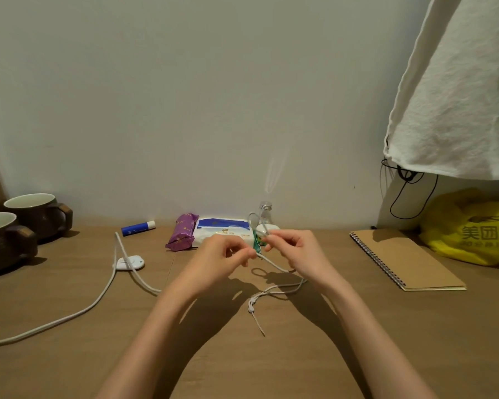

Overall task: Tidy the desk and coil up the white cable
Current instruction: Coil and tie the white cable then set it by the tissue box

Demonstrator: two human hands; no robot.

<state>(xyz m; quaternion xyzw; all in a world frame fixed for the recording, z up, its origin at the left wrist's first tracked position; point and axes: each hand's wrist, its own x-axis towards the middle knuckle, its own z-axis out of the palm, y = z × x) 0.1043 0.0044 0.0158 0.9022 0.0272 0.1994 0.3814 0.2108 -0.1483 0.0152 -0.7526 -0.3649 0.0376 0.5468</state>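
Observation:
A thin white cable (274,266) runs between my two hands above the middle of the wooden desk (69,364). My left hand (224,253) pinches the cable at its fingertips. My right hand (294,249) pinches a small loop of it that stands up above the fingers. The rest of this cable droops onto the desk below my right hand and ends in a white strap with a pointed tip (255,315). A thicker white cord (98,300) lies across the left of the desk, over a flat white device (128,262).
Two brown mugs (18,228) stand at the far left. Along the wall lie a blue glue stick (138,228), a purple packet (182,236), a tissue pack (222,230) and a small glass bottle (265,213). A spiral notebook (406,259) and a yellow bag (473,226) are on the right.

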